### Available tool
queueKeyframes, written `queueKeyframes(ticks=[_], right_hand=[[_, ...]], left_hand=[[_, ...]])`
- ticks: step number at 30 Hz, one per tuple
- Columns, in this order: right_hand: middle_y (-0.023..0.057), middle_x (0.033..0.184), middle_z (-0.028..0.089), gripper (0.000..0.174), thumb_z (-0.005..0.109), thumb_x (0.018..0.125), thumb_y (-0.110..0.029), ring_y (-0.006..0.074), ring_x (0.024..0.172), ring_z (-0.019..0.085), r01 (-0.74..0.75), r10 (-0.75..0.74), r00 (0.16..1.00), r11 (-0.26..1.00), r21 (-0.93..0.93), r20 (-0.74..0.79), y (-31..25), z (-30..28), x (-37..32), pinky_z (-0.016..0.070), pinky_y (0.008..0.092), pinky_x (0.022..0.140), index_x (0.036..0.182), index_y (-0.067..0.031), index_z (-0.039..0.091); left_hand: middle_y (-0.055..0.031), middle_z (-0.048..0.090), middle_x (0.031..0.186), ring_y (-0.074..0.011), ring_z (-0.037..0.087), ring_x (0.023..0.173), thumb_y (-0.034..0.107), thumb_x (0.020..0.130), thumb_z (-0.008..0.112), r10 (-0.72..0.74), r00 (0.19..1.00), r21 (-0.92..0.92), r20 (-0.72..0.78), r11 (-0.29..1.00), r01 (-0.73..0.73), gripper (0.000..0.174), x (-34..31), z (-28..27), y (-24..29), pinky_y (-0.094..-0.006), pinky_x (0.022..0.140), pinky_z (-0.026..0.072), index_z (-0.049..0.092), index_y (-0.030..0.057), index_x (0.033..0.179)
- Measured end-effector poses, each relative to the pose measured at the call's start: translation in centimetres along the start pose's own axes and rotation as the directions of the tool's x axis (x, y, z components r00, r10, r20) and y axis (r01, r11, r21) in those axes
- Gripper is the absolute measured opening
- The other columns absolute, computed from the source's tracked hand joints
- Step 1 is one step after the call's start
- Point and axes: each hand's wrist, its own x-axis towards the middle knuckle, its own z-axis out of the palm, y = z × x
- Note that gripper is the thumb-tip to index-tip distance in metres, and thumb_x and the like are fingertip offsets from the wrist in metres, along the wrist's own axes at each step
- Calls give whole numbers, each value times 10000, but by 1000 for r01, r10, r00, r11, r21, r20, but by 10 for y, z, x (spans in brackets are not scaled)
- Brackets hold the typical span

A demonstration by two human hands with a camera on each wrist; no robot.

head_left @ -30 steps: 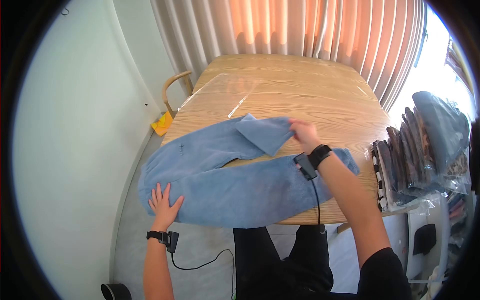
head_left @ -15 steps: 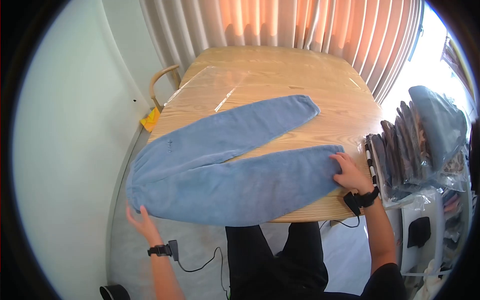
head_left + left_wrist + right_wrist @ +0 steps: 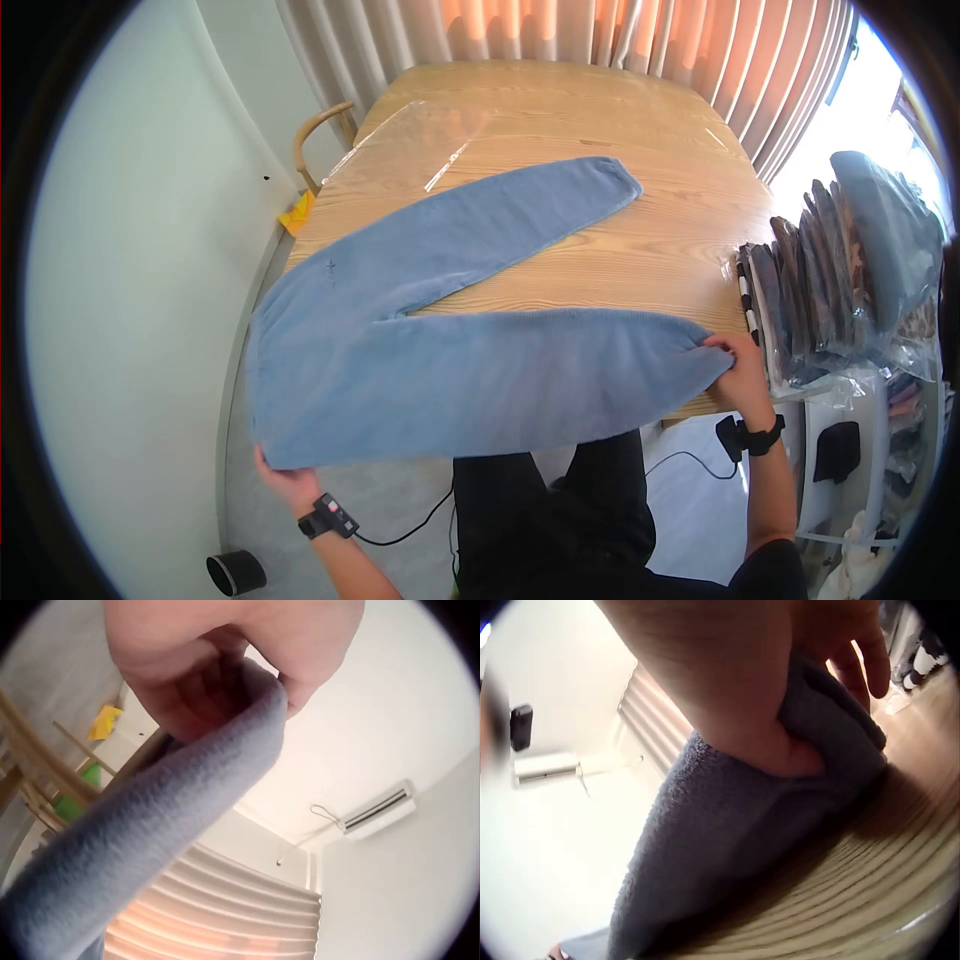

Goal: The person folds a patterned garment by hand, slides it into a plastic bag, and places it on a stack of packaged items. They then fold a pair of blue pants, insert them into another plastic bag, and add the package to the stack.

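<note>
Blue fleece pants [image 3: 430, 380] lie across the near part of the wooden table, waistband at the left and both legs reaching right. The far leg lies flat with a small embroidered mark near its top; the near leg is spread along the front edge, its side hanging over. My left hand [image 3: 288, 484] pinches the waistband's near corner, and in the left wrist view the folded fabric edge [image 3: 172, 795] runs out from between thumb and fingers. At the cuff of the near leg, my right hand [image 3: 740, 375] grips the bunched fabric, thumb pressed on it in the right wrist view.
A clear plastic bag [image 3: 400, 150] lies on the table [image 3: 600, 115] at the far left. Several bagged, folded garments [image 3: 800, 280] stand in a row at the right edge. A wooden chair [image 3: 312, 140] is beyond the left side; a black bin [image 3: 236, 573] stands on the floor.
The near cuff, folded over the far leg's end at first, no longer lies there; both legs are laid out. My right hand has moved down right to the near cuff, my left to the waistband corner.
</note>
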Motion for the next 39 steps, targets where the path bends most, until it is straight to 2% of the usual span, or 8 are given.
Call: queueKeyframes(ticks=[9,18,20,23,24,25,30,39], right_hand=[[30,1037,646,271,649,906,-102,93,908,602,-54,369,908,573,818,-198,4,-13,-5,481,224,787,1159,-23,591],[58,891,682,383,710,884,-266,96,762,615,98,117,956,738,668,-270,-77,32,228,498,239,652,1105,42,653],[58,831,679,359,710,876,-248,120,717,616,-28,171,975,730,683,-142,-75,64,263,499,256,630,1084,41,667],[163,1010,677,669,794,748,-395,231,835,682,-72,119,982,955,288,-147,7,170,310,562,328,711,1202,50,584],[156,1041,657,786,835,717,-327,204,834,663,-337,261,928,893,298,267,-9,155,305,554,326,726,1306,53,479],[166,1054,659,735,821,738,-325,211,915,655,-188,193,981,969,162,-21,-12,167,296,548,327,756,1283,48,497],[101,986,661,469,737,789,-252,167,877,632,-376,219,905,814,443,365,-61,122,267,516,315,722,1143,28,611],[7,756,568,203,637,765,-190,109,666,540,-357,302,932,666,655,200,-25,67,212,446,279,574,879,-22,641]], left_hand=[[-111,574,1250,-250,531,1170,386,985,492,201,975,49,89,977,-206,445,1,-20,92,-422,990,427,537,22,1235],[-176,411,1461,-277,380,1371,390,1021,441,325,906,436,273,798,-417,557,88,32,85,-385,1151,271,390,-10,1404],[-166,348,1518,-303,293,1422,417,1011,451,311,832,816,460,223,-534,617,93,25,46,-439,1160,219,347,-6,1448],[-233,294,1525,-374,259,1424,392,992,501,144,819,830,556,-39,-557,633,58,21,-10,-468,1154,215,328,5,1462],[-253,278,1525,-398,251,1422,376,988,516,122,808,813,576,-183,-552,632,53,17,-22,-472,1153,214,322,11,1466],[-253,278,1525,-398,251,1422,376,988,516,136,806,814,576,-176,-553,632,48,23,-26,-472,1153,214,322,11,1466],[-270,262,1526,-423,225,1423,352,971,541,150,757,771,635,-73,-633,547,47,25,-19,-485,1151,202,446,24,1398],[-171,354,1515,-377,244,1430,356,955,558,32,738,727,674,-205,-655,443,67,55,-13,-538,1156,132,556,72,1295]])
